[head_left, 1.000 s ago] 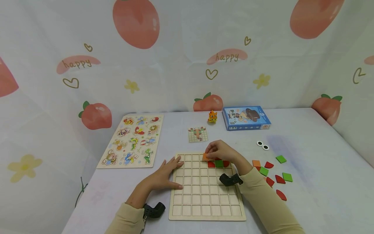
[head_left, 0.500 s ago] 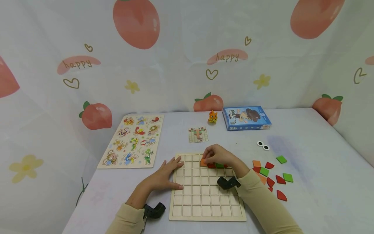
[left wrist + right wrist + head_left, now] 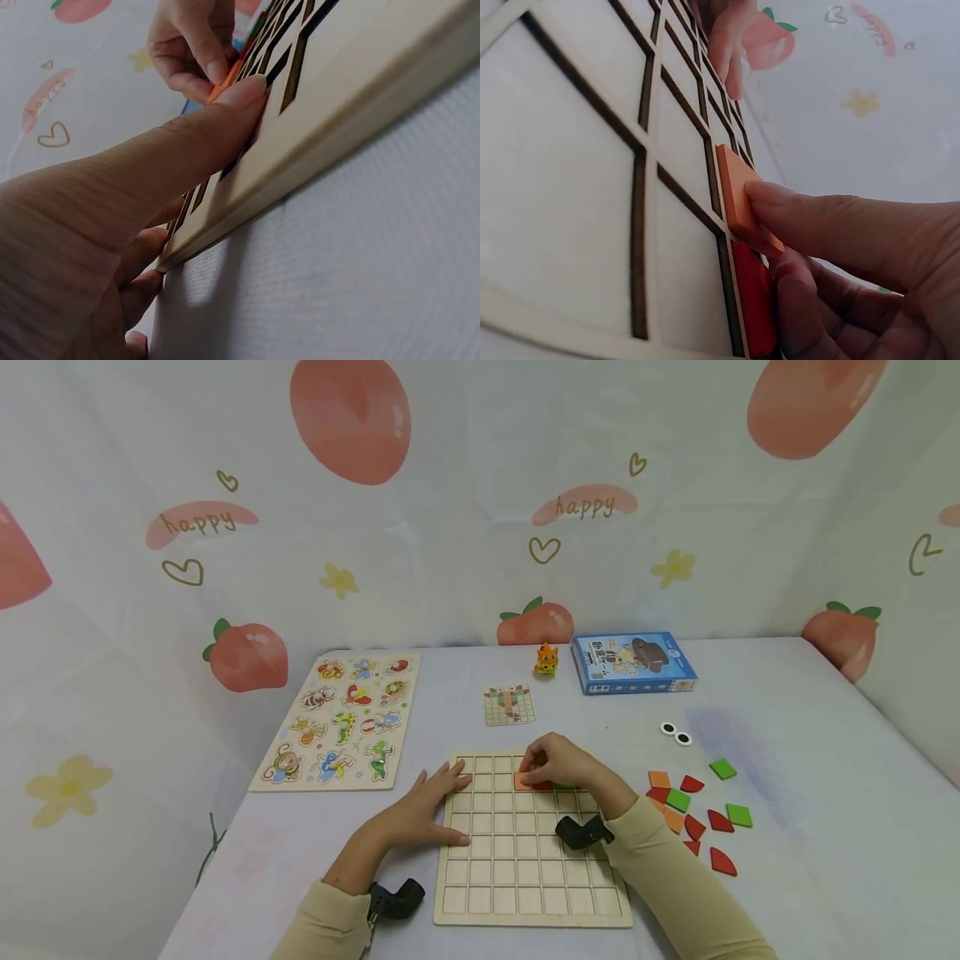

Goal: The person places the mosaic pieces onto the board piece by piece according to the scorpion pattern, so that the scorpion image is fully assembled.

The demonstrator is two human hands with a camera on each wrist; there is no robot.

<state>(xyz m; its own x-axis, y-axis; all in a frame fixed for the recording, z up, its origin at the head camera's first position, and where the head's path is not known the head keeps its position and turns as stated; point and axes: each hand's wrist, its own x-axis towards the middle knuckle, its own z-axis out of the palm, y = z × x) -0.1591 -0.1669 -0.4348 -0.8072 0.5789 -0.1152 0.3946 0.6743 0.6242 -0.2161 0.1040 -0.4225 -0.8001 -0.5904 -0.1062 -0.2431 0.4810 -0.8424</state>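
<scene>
Head view: grid board (image 3: 525,877) near the table's front edge.
Right hand (image 3: 558,762): fingers curled, pinching orange tile (image 3: 522,780) at the board's far edge.
Left hand (image 3: 420,810): flat, fingers straight, pressing the board's left edge.

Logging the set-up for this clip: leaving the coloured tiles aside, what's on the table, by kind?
Wooden boards: 2 (grid board, animal puzzle)
Pattern card: 1
Blue box: 1
Toy figure: 1
Googly eyes: 2
Total: 7
</scene>
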